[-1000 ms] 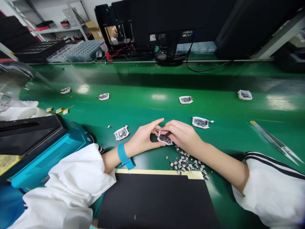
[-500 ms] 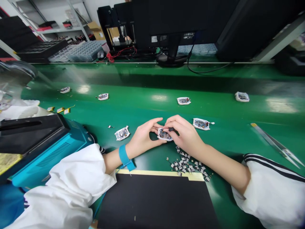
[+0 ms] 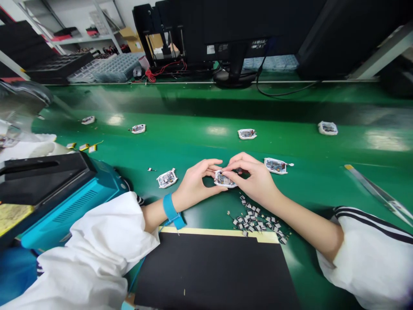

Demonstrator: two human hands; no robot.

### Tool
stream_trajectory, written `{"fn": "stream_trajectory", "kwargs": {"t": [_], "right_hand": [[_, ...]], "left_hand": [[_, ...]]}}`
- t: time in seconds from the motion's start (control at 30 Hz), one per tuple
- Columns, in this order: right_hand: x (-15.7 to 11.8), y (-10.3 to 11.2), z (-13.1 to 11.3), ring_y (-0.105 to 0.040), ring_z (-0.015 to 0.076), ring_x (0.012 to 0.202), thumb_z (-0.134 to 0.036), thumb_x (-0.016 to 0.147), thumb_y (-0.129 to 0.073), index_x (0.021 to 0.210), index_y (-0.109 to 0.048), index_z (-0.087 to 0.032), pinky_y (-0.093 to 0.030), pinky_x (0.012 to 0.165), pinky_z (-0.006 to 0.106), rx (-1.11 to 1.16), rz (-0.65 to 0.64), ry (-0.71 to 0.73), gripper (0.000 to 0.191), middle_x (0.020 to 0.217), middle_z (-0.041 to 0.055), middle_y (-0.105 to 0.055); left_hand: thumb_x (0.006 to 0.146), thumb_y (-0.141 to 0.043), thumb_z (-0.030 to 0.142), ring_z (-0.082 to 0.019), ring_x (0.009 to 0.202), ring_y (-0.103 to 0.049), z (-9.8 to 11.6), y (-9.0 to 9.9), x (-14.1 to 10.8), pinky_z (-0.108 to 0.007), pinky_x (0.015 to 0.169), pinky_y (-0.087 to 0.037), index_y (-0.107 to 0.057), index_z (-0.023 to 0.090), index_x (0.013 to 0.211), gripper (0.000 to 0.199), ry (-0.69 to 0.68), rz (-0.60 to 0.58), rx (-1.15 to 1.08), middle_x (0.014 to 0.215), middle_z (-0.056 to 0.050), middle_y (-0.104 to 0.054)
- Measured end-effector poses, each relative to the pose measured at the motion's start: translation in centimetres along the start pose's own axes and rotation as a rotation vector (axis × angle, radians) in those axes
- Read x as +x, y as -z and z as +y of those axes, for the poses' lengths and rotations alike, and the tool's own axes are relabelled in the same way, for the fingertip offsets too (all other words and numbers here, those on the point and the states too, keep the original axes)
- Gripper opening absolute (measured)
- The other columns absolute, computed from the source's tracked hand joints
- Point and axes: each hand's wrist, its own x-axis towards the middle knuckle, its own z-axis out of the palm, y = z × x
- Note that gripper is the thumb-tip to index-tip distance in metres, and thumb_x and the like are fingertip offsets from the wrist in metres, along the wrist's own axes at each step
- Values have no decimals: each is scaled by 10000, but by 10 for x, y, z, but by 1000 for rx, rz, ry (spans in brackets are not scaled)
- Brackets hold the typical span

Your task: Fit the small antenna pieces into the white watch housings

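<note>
Green workbench mat [image 3: 206, 107] carries scattered circuit modules [image 3: 247, 134].

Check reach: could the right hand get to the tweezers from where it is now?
Probably yes, once it lets go. The right hand is on the white-cased circuit module with the left hand, but the tweezers lie to its right on the green mat, with nothing visibly between them.
</note>
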Motion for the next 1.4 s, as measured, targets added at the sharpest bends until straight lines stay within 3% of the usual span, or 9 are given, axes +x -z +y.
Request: {"fn": "stream_trajectory", "kwargs": {"t": [0.1, 0.2, 0.3, 0.5, 0.8, 1.07, 1.23, 1.3, 1.4], "right_hand": [[-2, 1, 1, -491, 87, 670, -191, 753, -547, 720, -602, -147, -411, 582, 215, -130, -15, 101, 78, 757, 29, -525], [-7, 3, 3, -454, 113, 656, -228, 789, -487, 781, -624, -156, -388, 595, 259, -470, -77, 286, 155, 785, 45, -542], [-9, 5, 6, -432, 130, 637, -256, 817, -439, 867, -628, -166, -363, 574, 269, -694, -158, 352, 215, 733, 41, -538], [2, 7, 10, -481, 114, 692, -239, 820, -454, 780, -600, -155, -401, 645, 228, -585, -209, 316, 173, 742, 27, -547], [19, 8, -2, -499, 173, 670, -144, 770, -483, 750, -584, -93, -404, 601, 286, -768, -400, 487, 116, 708, 70, -539], [32, 3, -14, -521, 189, 785, -63, 768, -450, 851, -601, -70, -409, 711, 310, -738, -615, 543, 172, 841, 99, -576], [65, 37, -1, -534, 123, 768, -165, 779, -510, 975, -585, -169, -426, 666, 225, -644, -651, 444, 210, 856, 38, -570], [84, 54, 16, -529, 137, 857, -180, 737, -563, 1094, -524, -178, -427, 724, 232, -546, -523, 226, 359, 968, 50, -549], [105, 65, 47, -526, 199, 893, -246, 661, -648, 1163, -473, -122, -424, 762, 289, -678, -447, -75, 546, 1061, 121, -508]], "left_hand": [[618, -697, 238, -121, 816, -588, -3, -1, -1, -228, 759, -503, -482, 146, 978, 429, 4, 26, 54, 938, -64, -580], [618, -693, 247, -122, 799, -589, -7, -1, 1, -235, 745, -507, -479, 145, 925, 388, 36, 37, 83, 919, -61, -576], [604, -702, 245, -131, 813, -596, -10, -1, 4, -256, 772, -508, -462, 145, 942, 427, 117, 2, 50, 907, -59, -587], [579, -713, 194, -132, 790, -603, -9, -2, 7, -282, 768, -519, -445, 146, 1022, 521, 152, -47, 42, 897, -55, -594], [594, -703, 207, -137, 808, -596, -9, 1, 9, -293, 788, -515, -452, 135, 1041, 517, 141, -62, 66, 888, -56, -586], [604, -696, 245, -147, 850, -586, -7, -1, 7, -292, 797, -507, -460, 128, 988, 465, 133, -68, 153, 936, -64, -583], [621, -687, 269, -119, 804, -590, -9, 7, 36, -248, 748, -514, -465, 136, 986, 448, 121, -16, 231, 903, -47, -582], [646, -665, 268, -133, 840, -575, -20, 18, 62, -267, 763, -504, -453, 121, 997, 436, 131, 86, 306, 939, -71, -561], [633, -658, 200, -182, 876, -557, -40, 38, 98, -338, 799, -481, -481, 102, 979, 401, 159, 168, 456, 933, -90, -541]]}}
